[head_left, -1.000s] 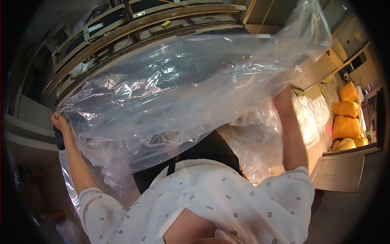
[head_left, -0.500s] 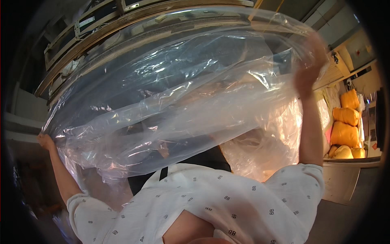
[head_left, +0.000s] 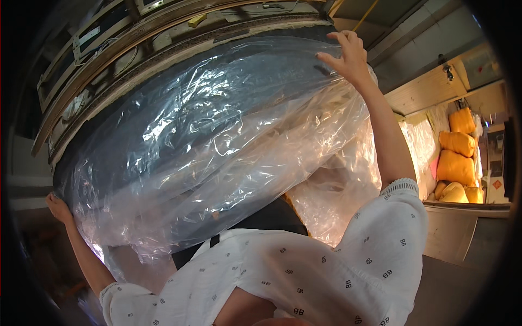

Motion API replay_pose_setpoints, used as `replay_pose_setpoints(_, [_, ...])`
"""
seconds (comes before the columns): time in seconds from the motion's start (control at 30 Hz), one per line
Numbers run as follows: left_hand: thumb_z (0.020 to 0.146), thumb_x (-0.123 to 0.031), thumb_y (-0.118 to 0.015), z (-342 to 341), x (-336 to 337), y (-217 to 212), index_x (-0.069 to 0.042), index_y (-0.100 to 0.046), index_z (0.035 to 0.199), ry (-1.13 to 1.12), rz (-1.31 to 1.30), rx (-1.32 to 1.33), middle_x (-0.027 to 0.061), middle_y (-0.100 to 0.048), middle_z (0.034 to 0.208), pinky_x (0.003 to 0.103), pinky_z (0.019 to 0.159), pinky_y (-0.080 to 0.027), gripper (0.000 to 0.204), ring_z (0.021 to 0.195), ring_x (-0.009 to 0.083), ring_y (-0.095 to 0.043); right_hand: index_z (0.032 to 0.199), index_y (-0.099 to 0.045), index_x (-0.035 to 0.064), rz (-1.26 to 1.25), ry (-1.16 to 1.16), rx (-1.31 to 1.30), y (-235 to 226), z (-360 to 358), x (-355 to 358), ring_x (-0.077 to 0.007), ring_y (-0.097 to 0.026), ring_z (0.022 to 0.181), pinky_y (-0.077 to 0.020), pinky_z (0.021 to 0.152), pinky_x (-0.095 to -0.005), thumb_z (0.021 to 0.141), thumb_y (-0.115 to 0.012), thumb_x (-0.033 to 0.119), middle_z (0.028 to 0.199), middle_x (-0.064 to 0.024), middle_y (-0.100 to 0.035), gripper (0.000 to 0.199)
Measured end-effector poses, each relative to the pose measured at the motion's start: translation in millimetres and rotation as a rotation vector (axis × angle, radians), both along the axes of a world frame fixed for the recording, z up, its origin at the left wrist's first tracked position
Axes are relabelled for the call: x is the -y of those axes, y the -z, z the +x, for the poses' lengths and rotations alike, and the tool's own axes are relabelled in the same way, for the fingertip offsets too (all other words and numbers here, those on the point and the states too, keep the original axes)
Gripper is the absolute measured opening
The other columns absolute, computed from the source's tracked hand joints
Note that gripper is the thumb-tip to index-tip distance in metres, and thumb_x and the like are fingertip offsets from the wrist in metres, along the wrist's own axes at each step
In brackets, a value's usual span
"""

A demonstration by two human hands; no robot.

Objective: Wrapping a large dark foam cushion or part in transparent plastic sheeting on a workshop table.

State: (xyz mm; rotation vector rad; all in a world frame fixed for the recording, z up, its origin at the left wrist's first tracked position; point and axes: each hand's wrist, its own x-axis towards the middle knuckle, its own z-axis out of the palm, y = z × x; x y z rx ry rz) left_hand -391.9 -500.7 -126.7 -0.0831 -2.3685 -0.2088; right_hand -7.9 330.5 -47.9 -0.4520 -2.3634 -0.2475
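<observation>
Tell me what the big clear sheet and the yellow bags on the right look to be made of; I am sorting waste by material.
The clear sheet, held between the left hand and the right hand, looks like thin glossy plastic film: see-through, creased, with bright glare streaks. The yellow bags look like soft, matte, stuffed sacks, bulging and rounded; whether cloth or woven plastic cannot be told.
</observation>
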Motion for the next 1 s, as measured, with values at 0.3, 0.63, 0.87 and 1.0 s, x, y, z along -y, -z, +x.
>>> replay_pose_setpoints(0.3, [0.091,-0.022,-0.042,0.0,13.3,7.4,0.003,-0.052,0.103,-0.021,0.023,-0.013,0.0212,-0.056,0.098,0.038,0.078,-0.041,0.029,0.092,0.036,-0.053,0.091,-0.062,0.0108,-0.36,-0.291,-0.178,-1.3,-28.1,-17.9,-0.0188,-0.054,0.068,-0.0434,0.066,-0.0291,0.079,-0.061,0.024,0.071,0.001,-0.054,0.018])
replay_pose_setpoints(0.63, [0.091,-0.022,-0.047,9.0,72.4,-7.5,0.0,-0.055,0.105,0.061,0.782,0.051,0.0108,-0.059,0.105,0.032,0.084,-0.043,0.028,0.094,0.0212,-0.055,0.083,-0.063,0.005,-0.832,-0.233,-0.005,39.0,-18.3,0.4,-0.0102,-0.054,0.063,-0.0417,0.059,-0.0239,0.08,-0.06,0.02,0.069,-0.0011,-0.059,0.016])
replay_pose_setpoints(0.87, [0.09,-0.022,-0.05,88.2,121.6,-60.7,-0.001,-0.053,0.109,0.313,1.281,0.292,0.0088,-0.058,0.106,0.029,0.089,-0.04,0.028,0.1,0.0183,-0.053,0.08,-0.064,0.0093,-0.605,-0.103,0.035,44.2,-50.6,-3.7,-0.0149,-0.058,0.069,-0.0436,0.064,-0.0271,0.074,-0.063,0.027,0.074,-0.0031,-0.061,0.019])
replay_pose_setpoints(1.0, [0.09,-0.022,-0.05,134.1,118.2,-61.8,-0.002,-0.053,0.11,0.4,1.267,0.461,0.0081,-0.057,0.108,0.029,0.09,-0.04,0.029,0.102,0.0183,-0.052,0.083,-0.06,0.0051,-0.792,-0.245,0.103,50.0,-57.4,-29.4,-0.0067,-0.048,0.068,-0.0396,0.062,-0.0225,0.077,-0.063,0.019,0.072,0.0026,-0.054,0.015])
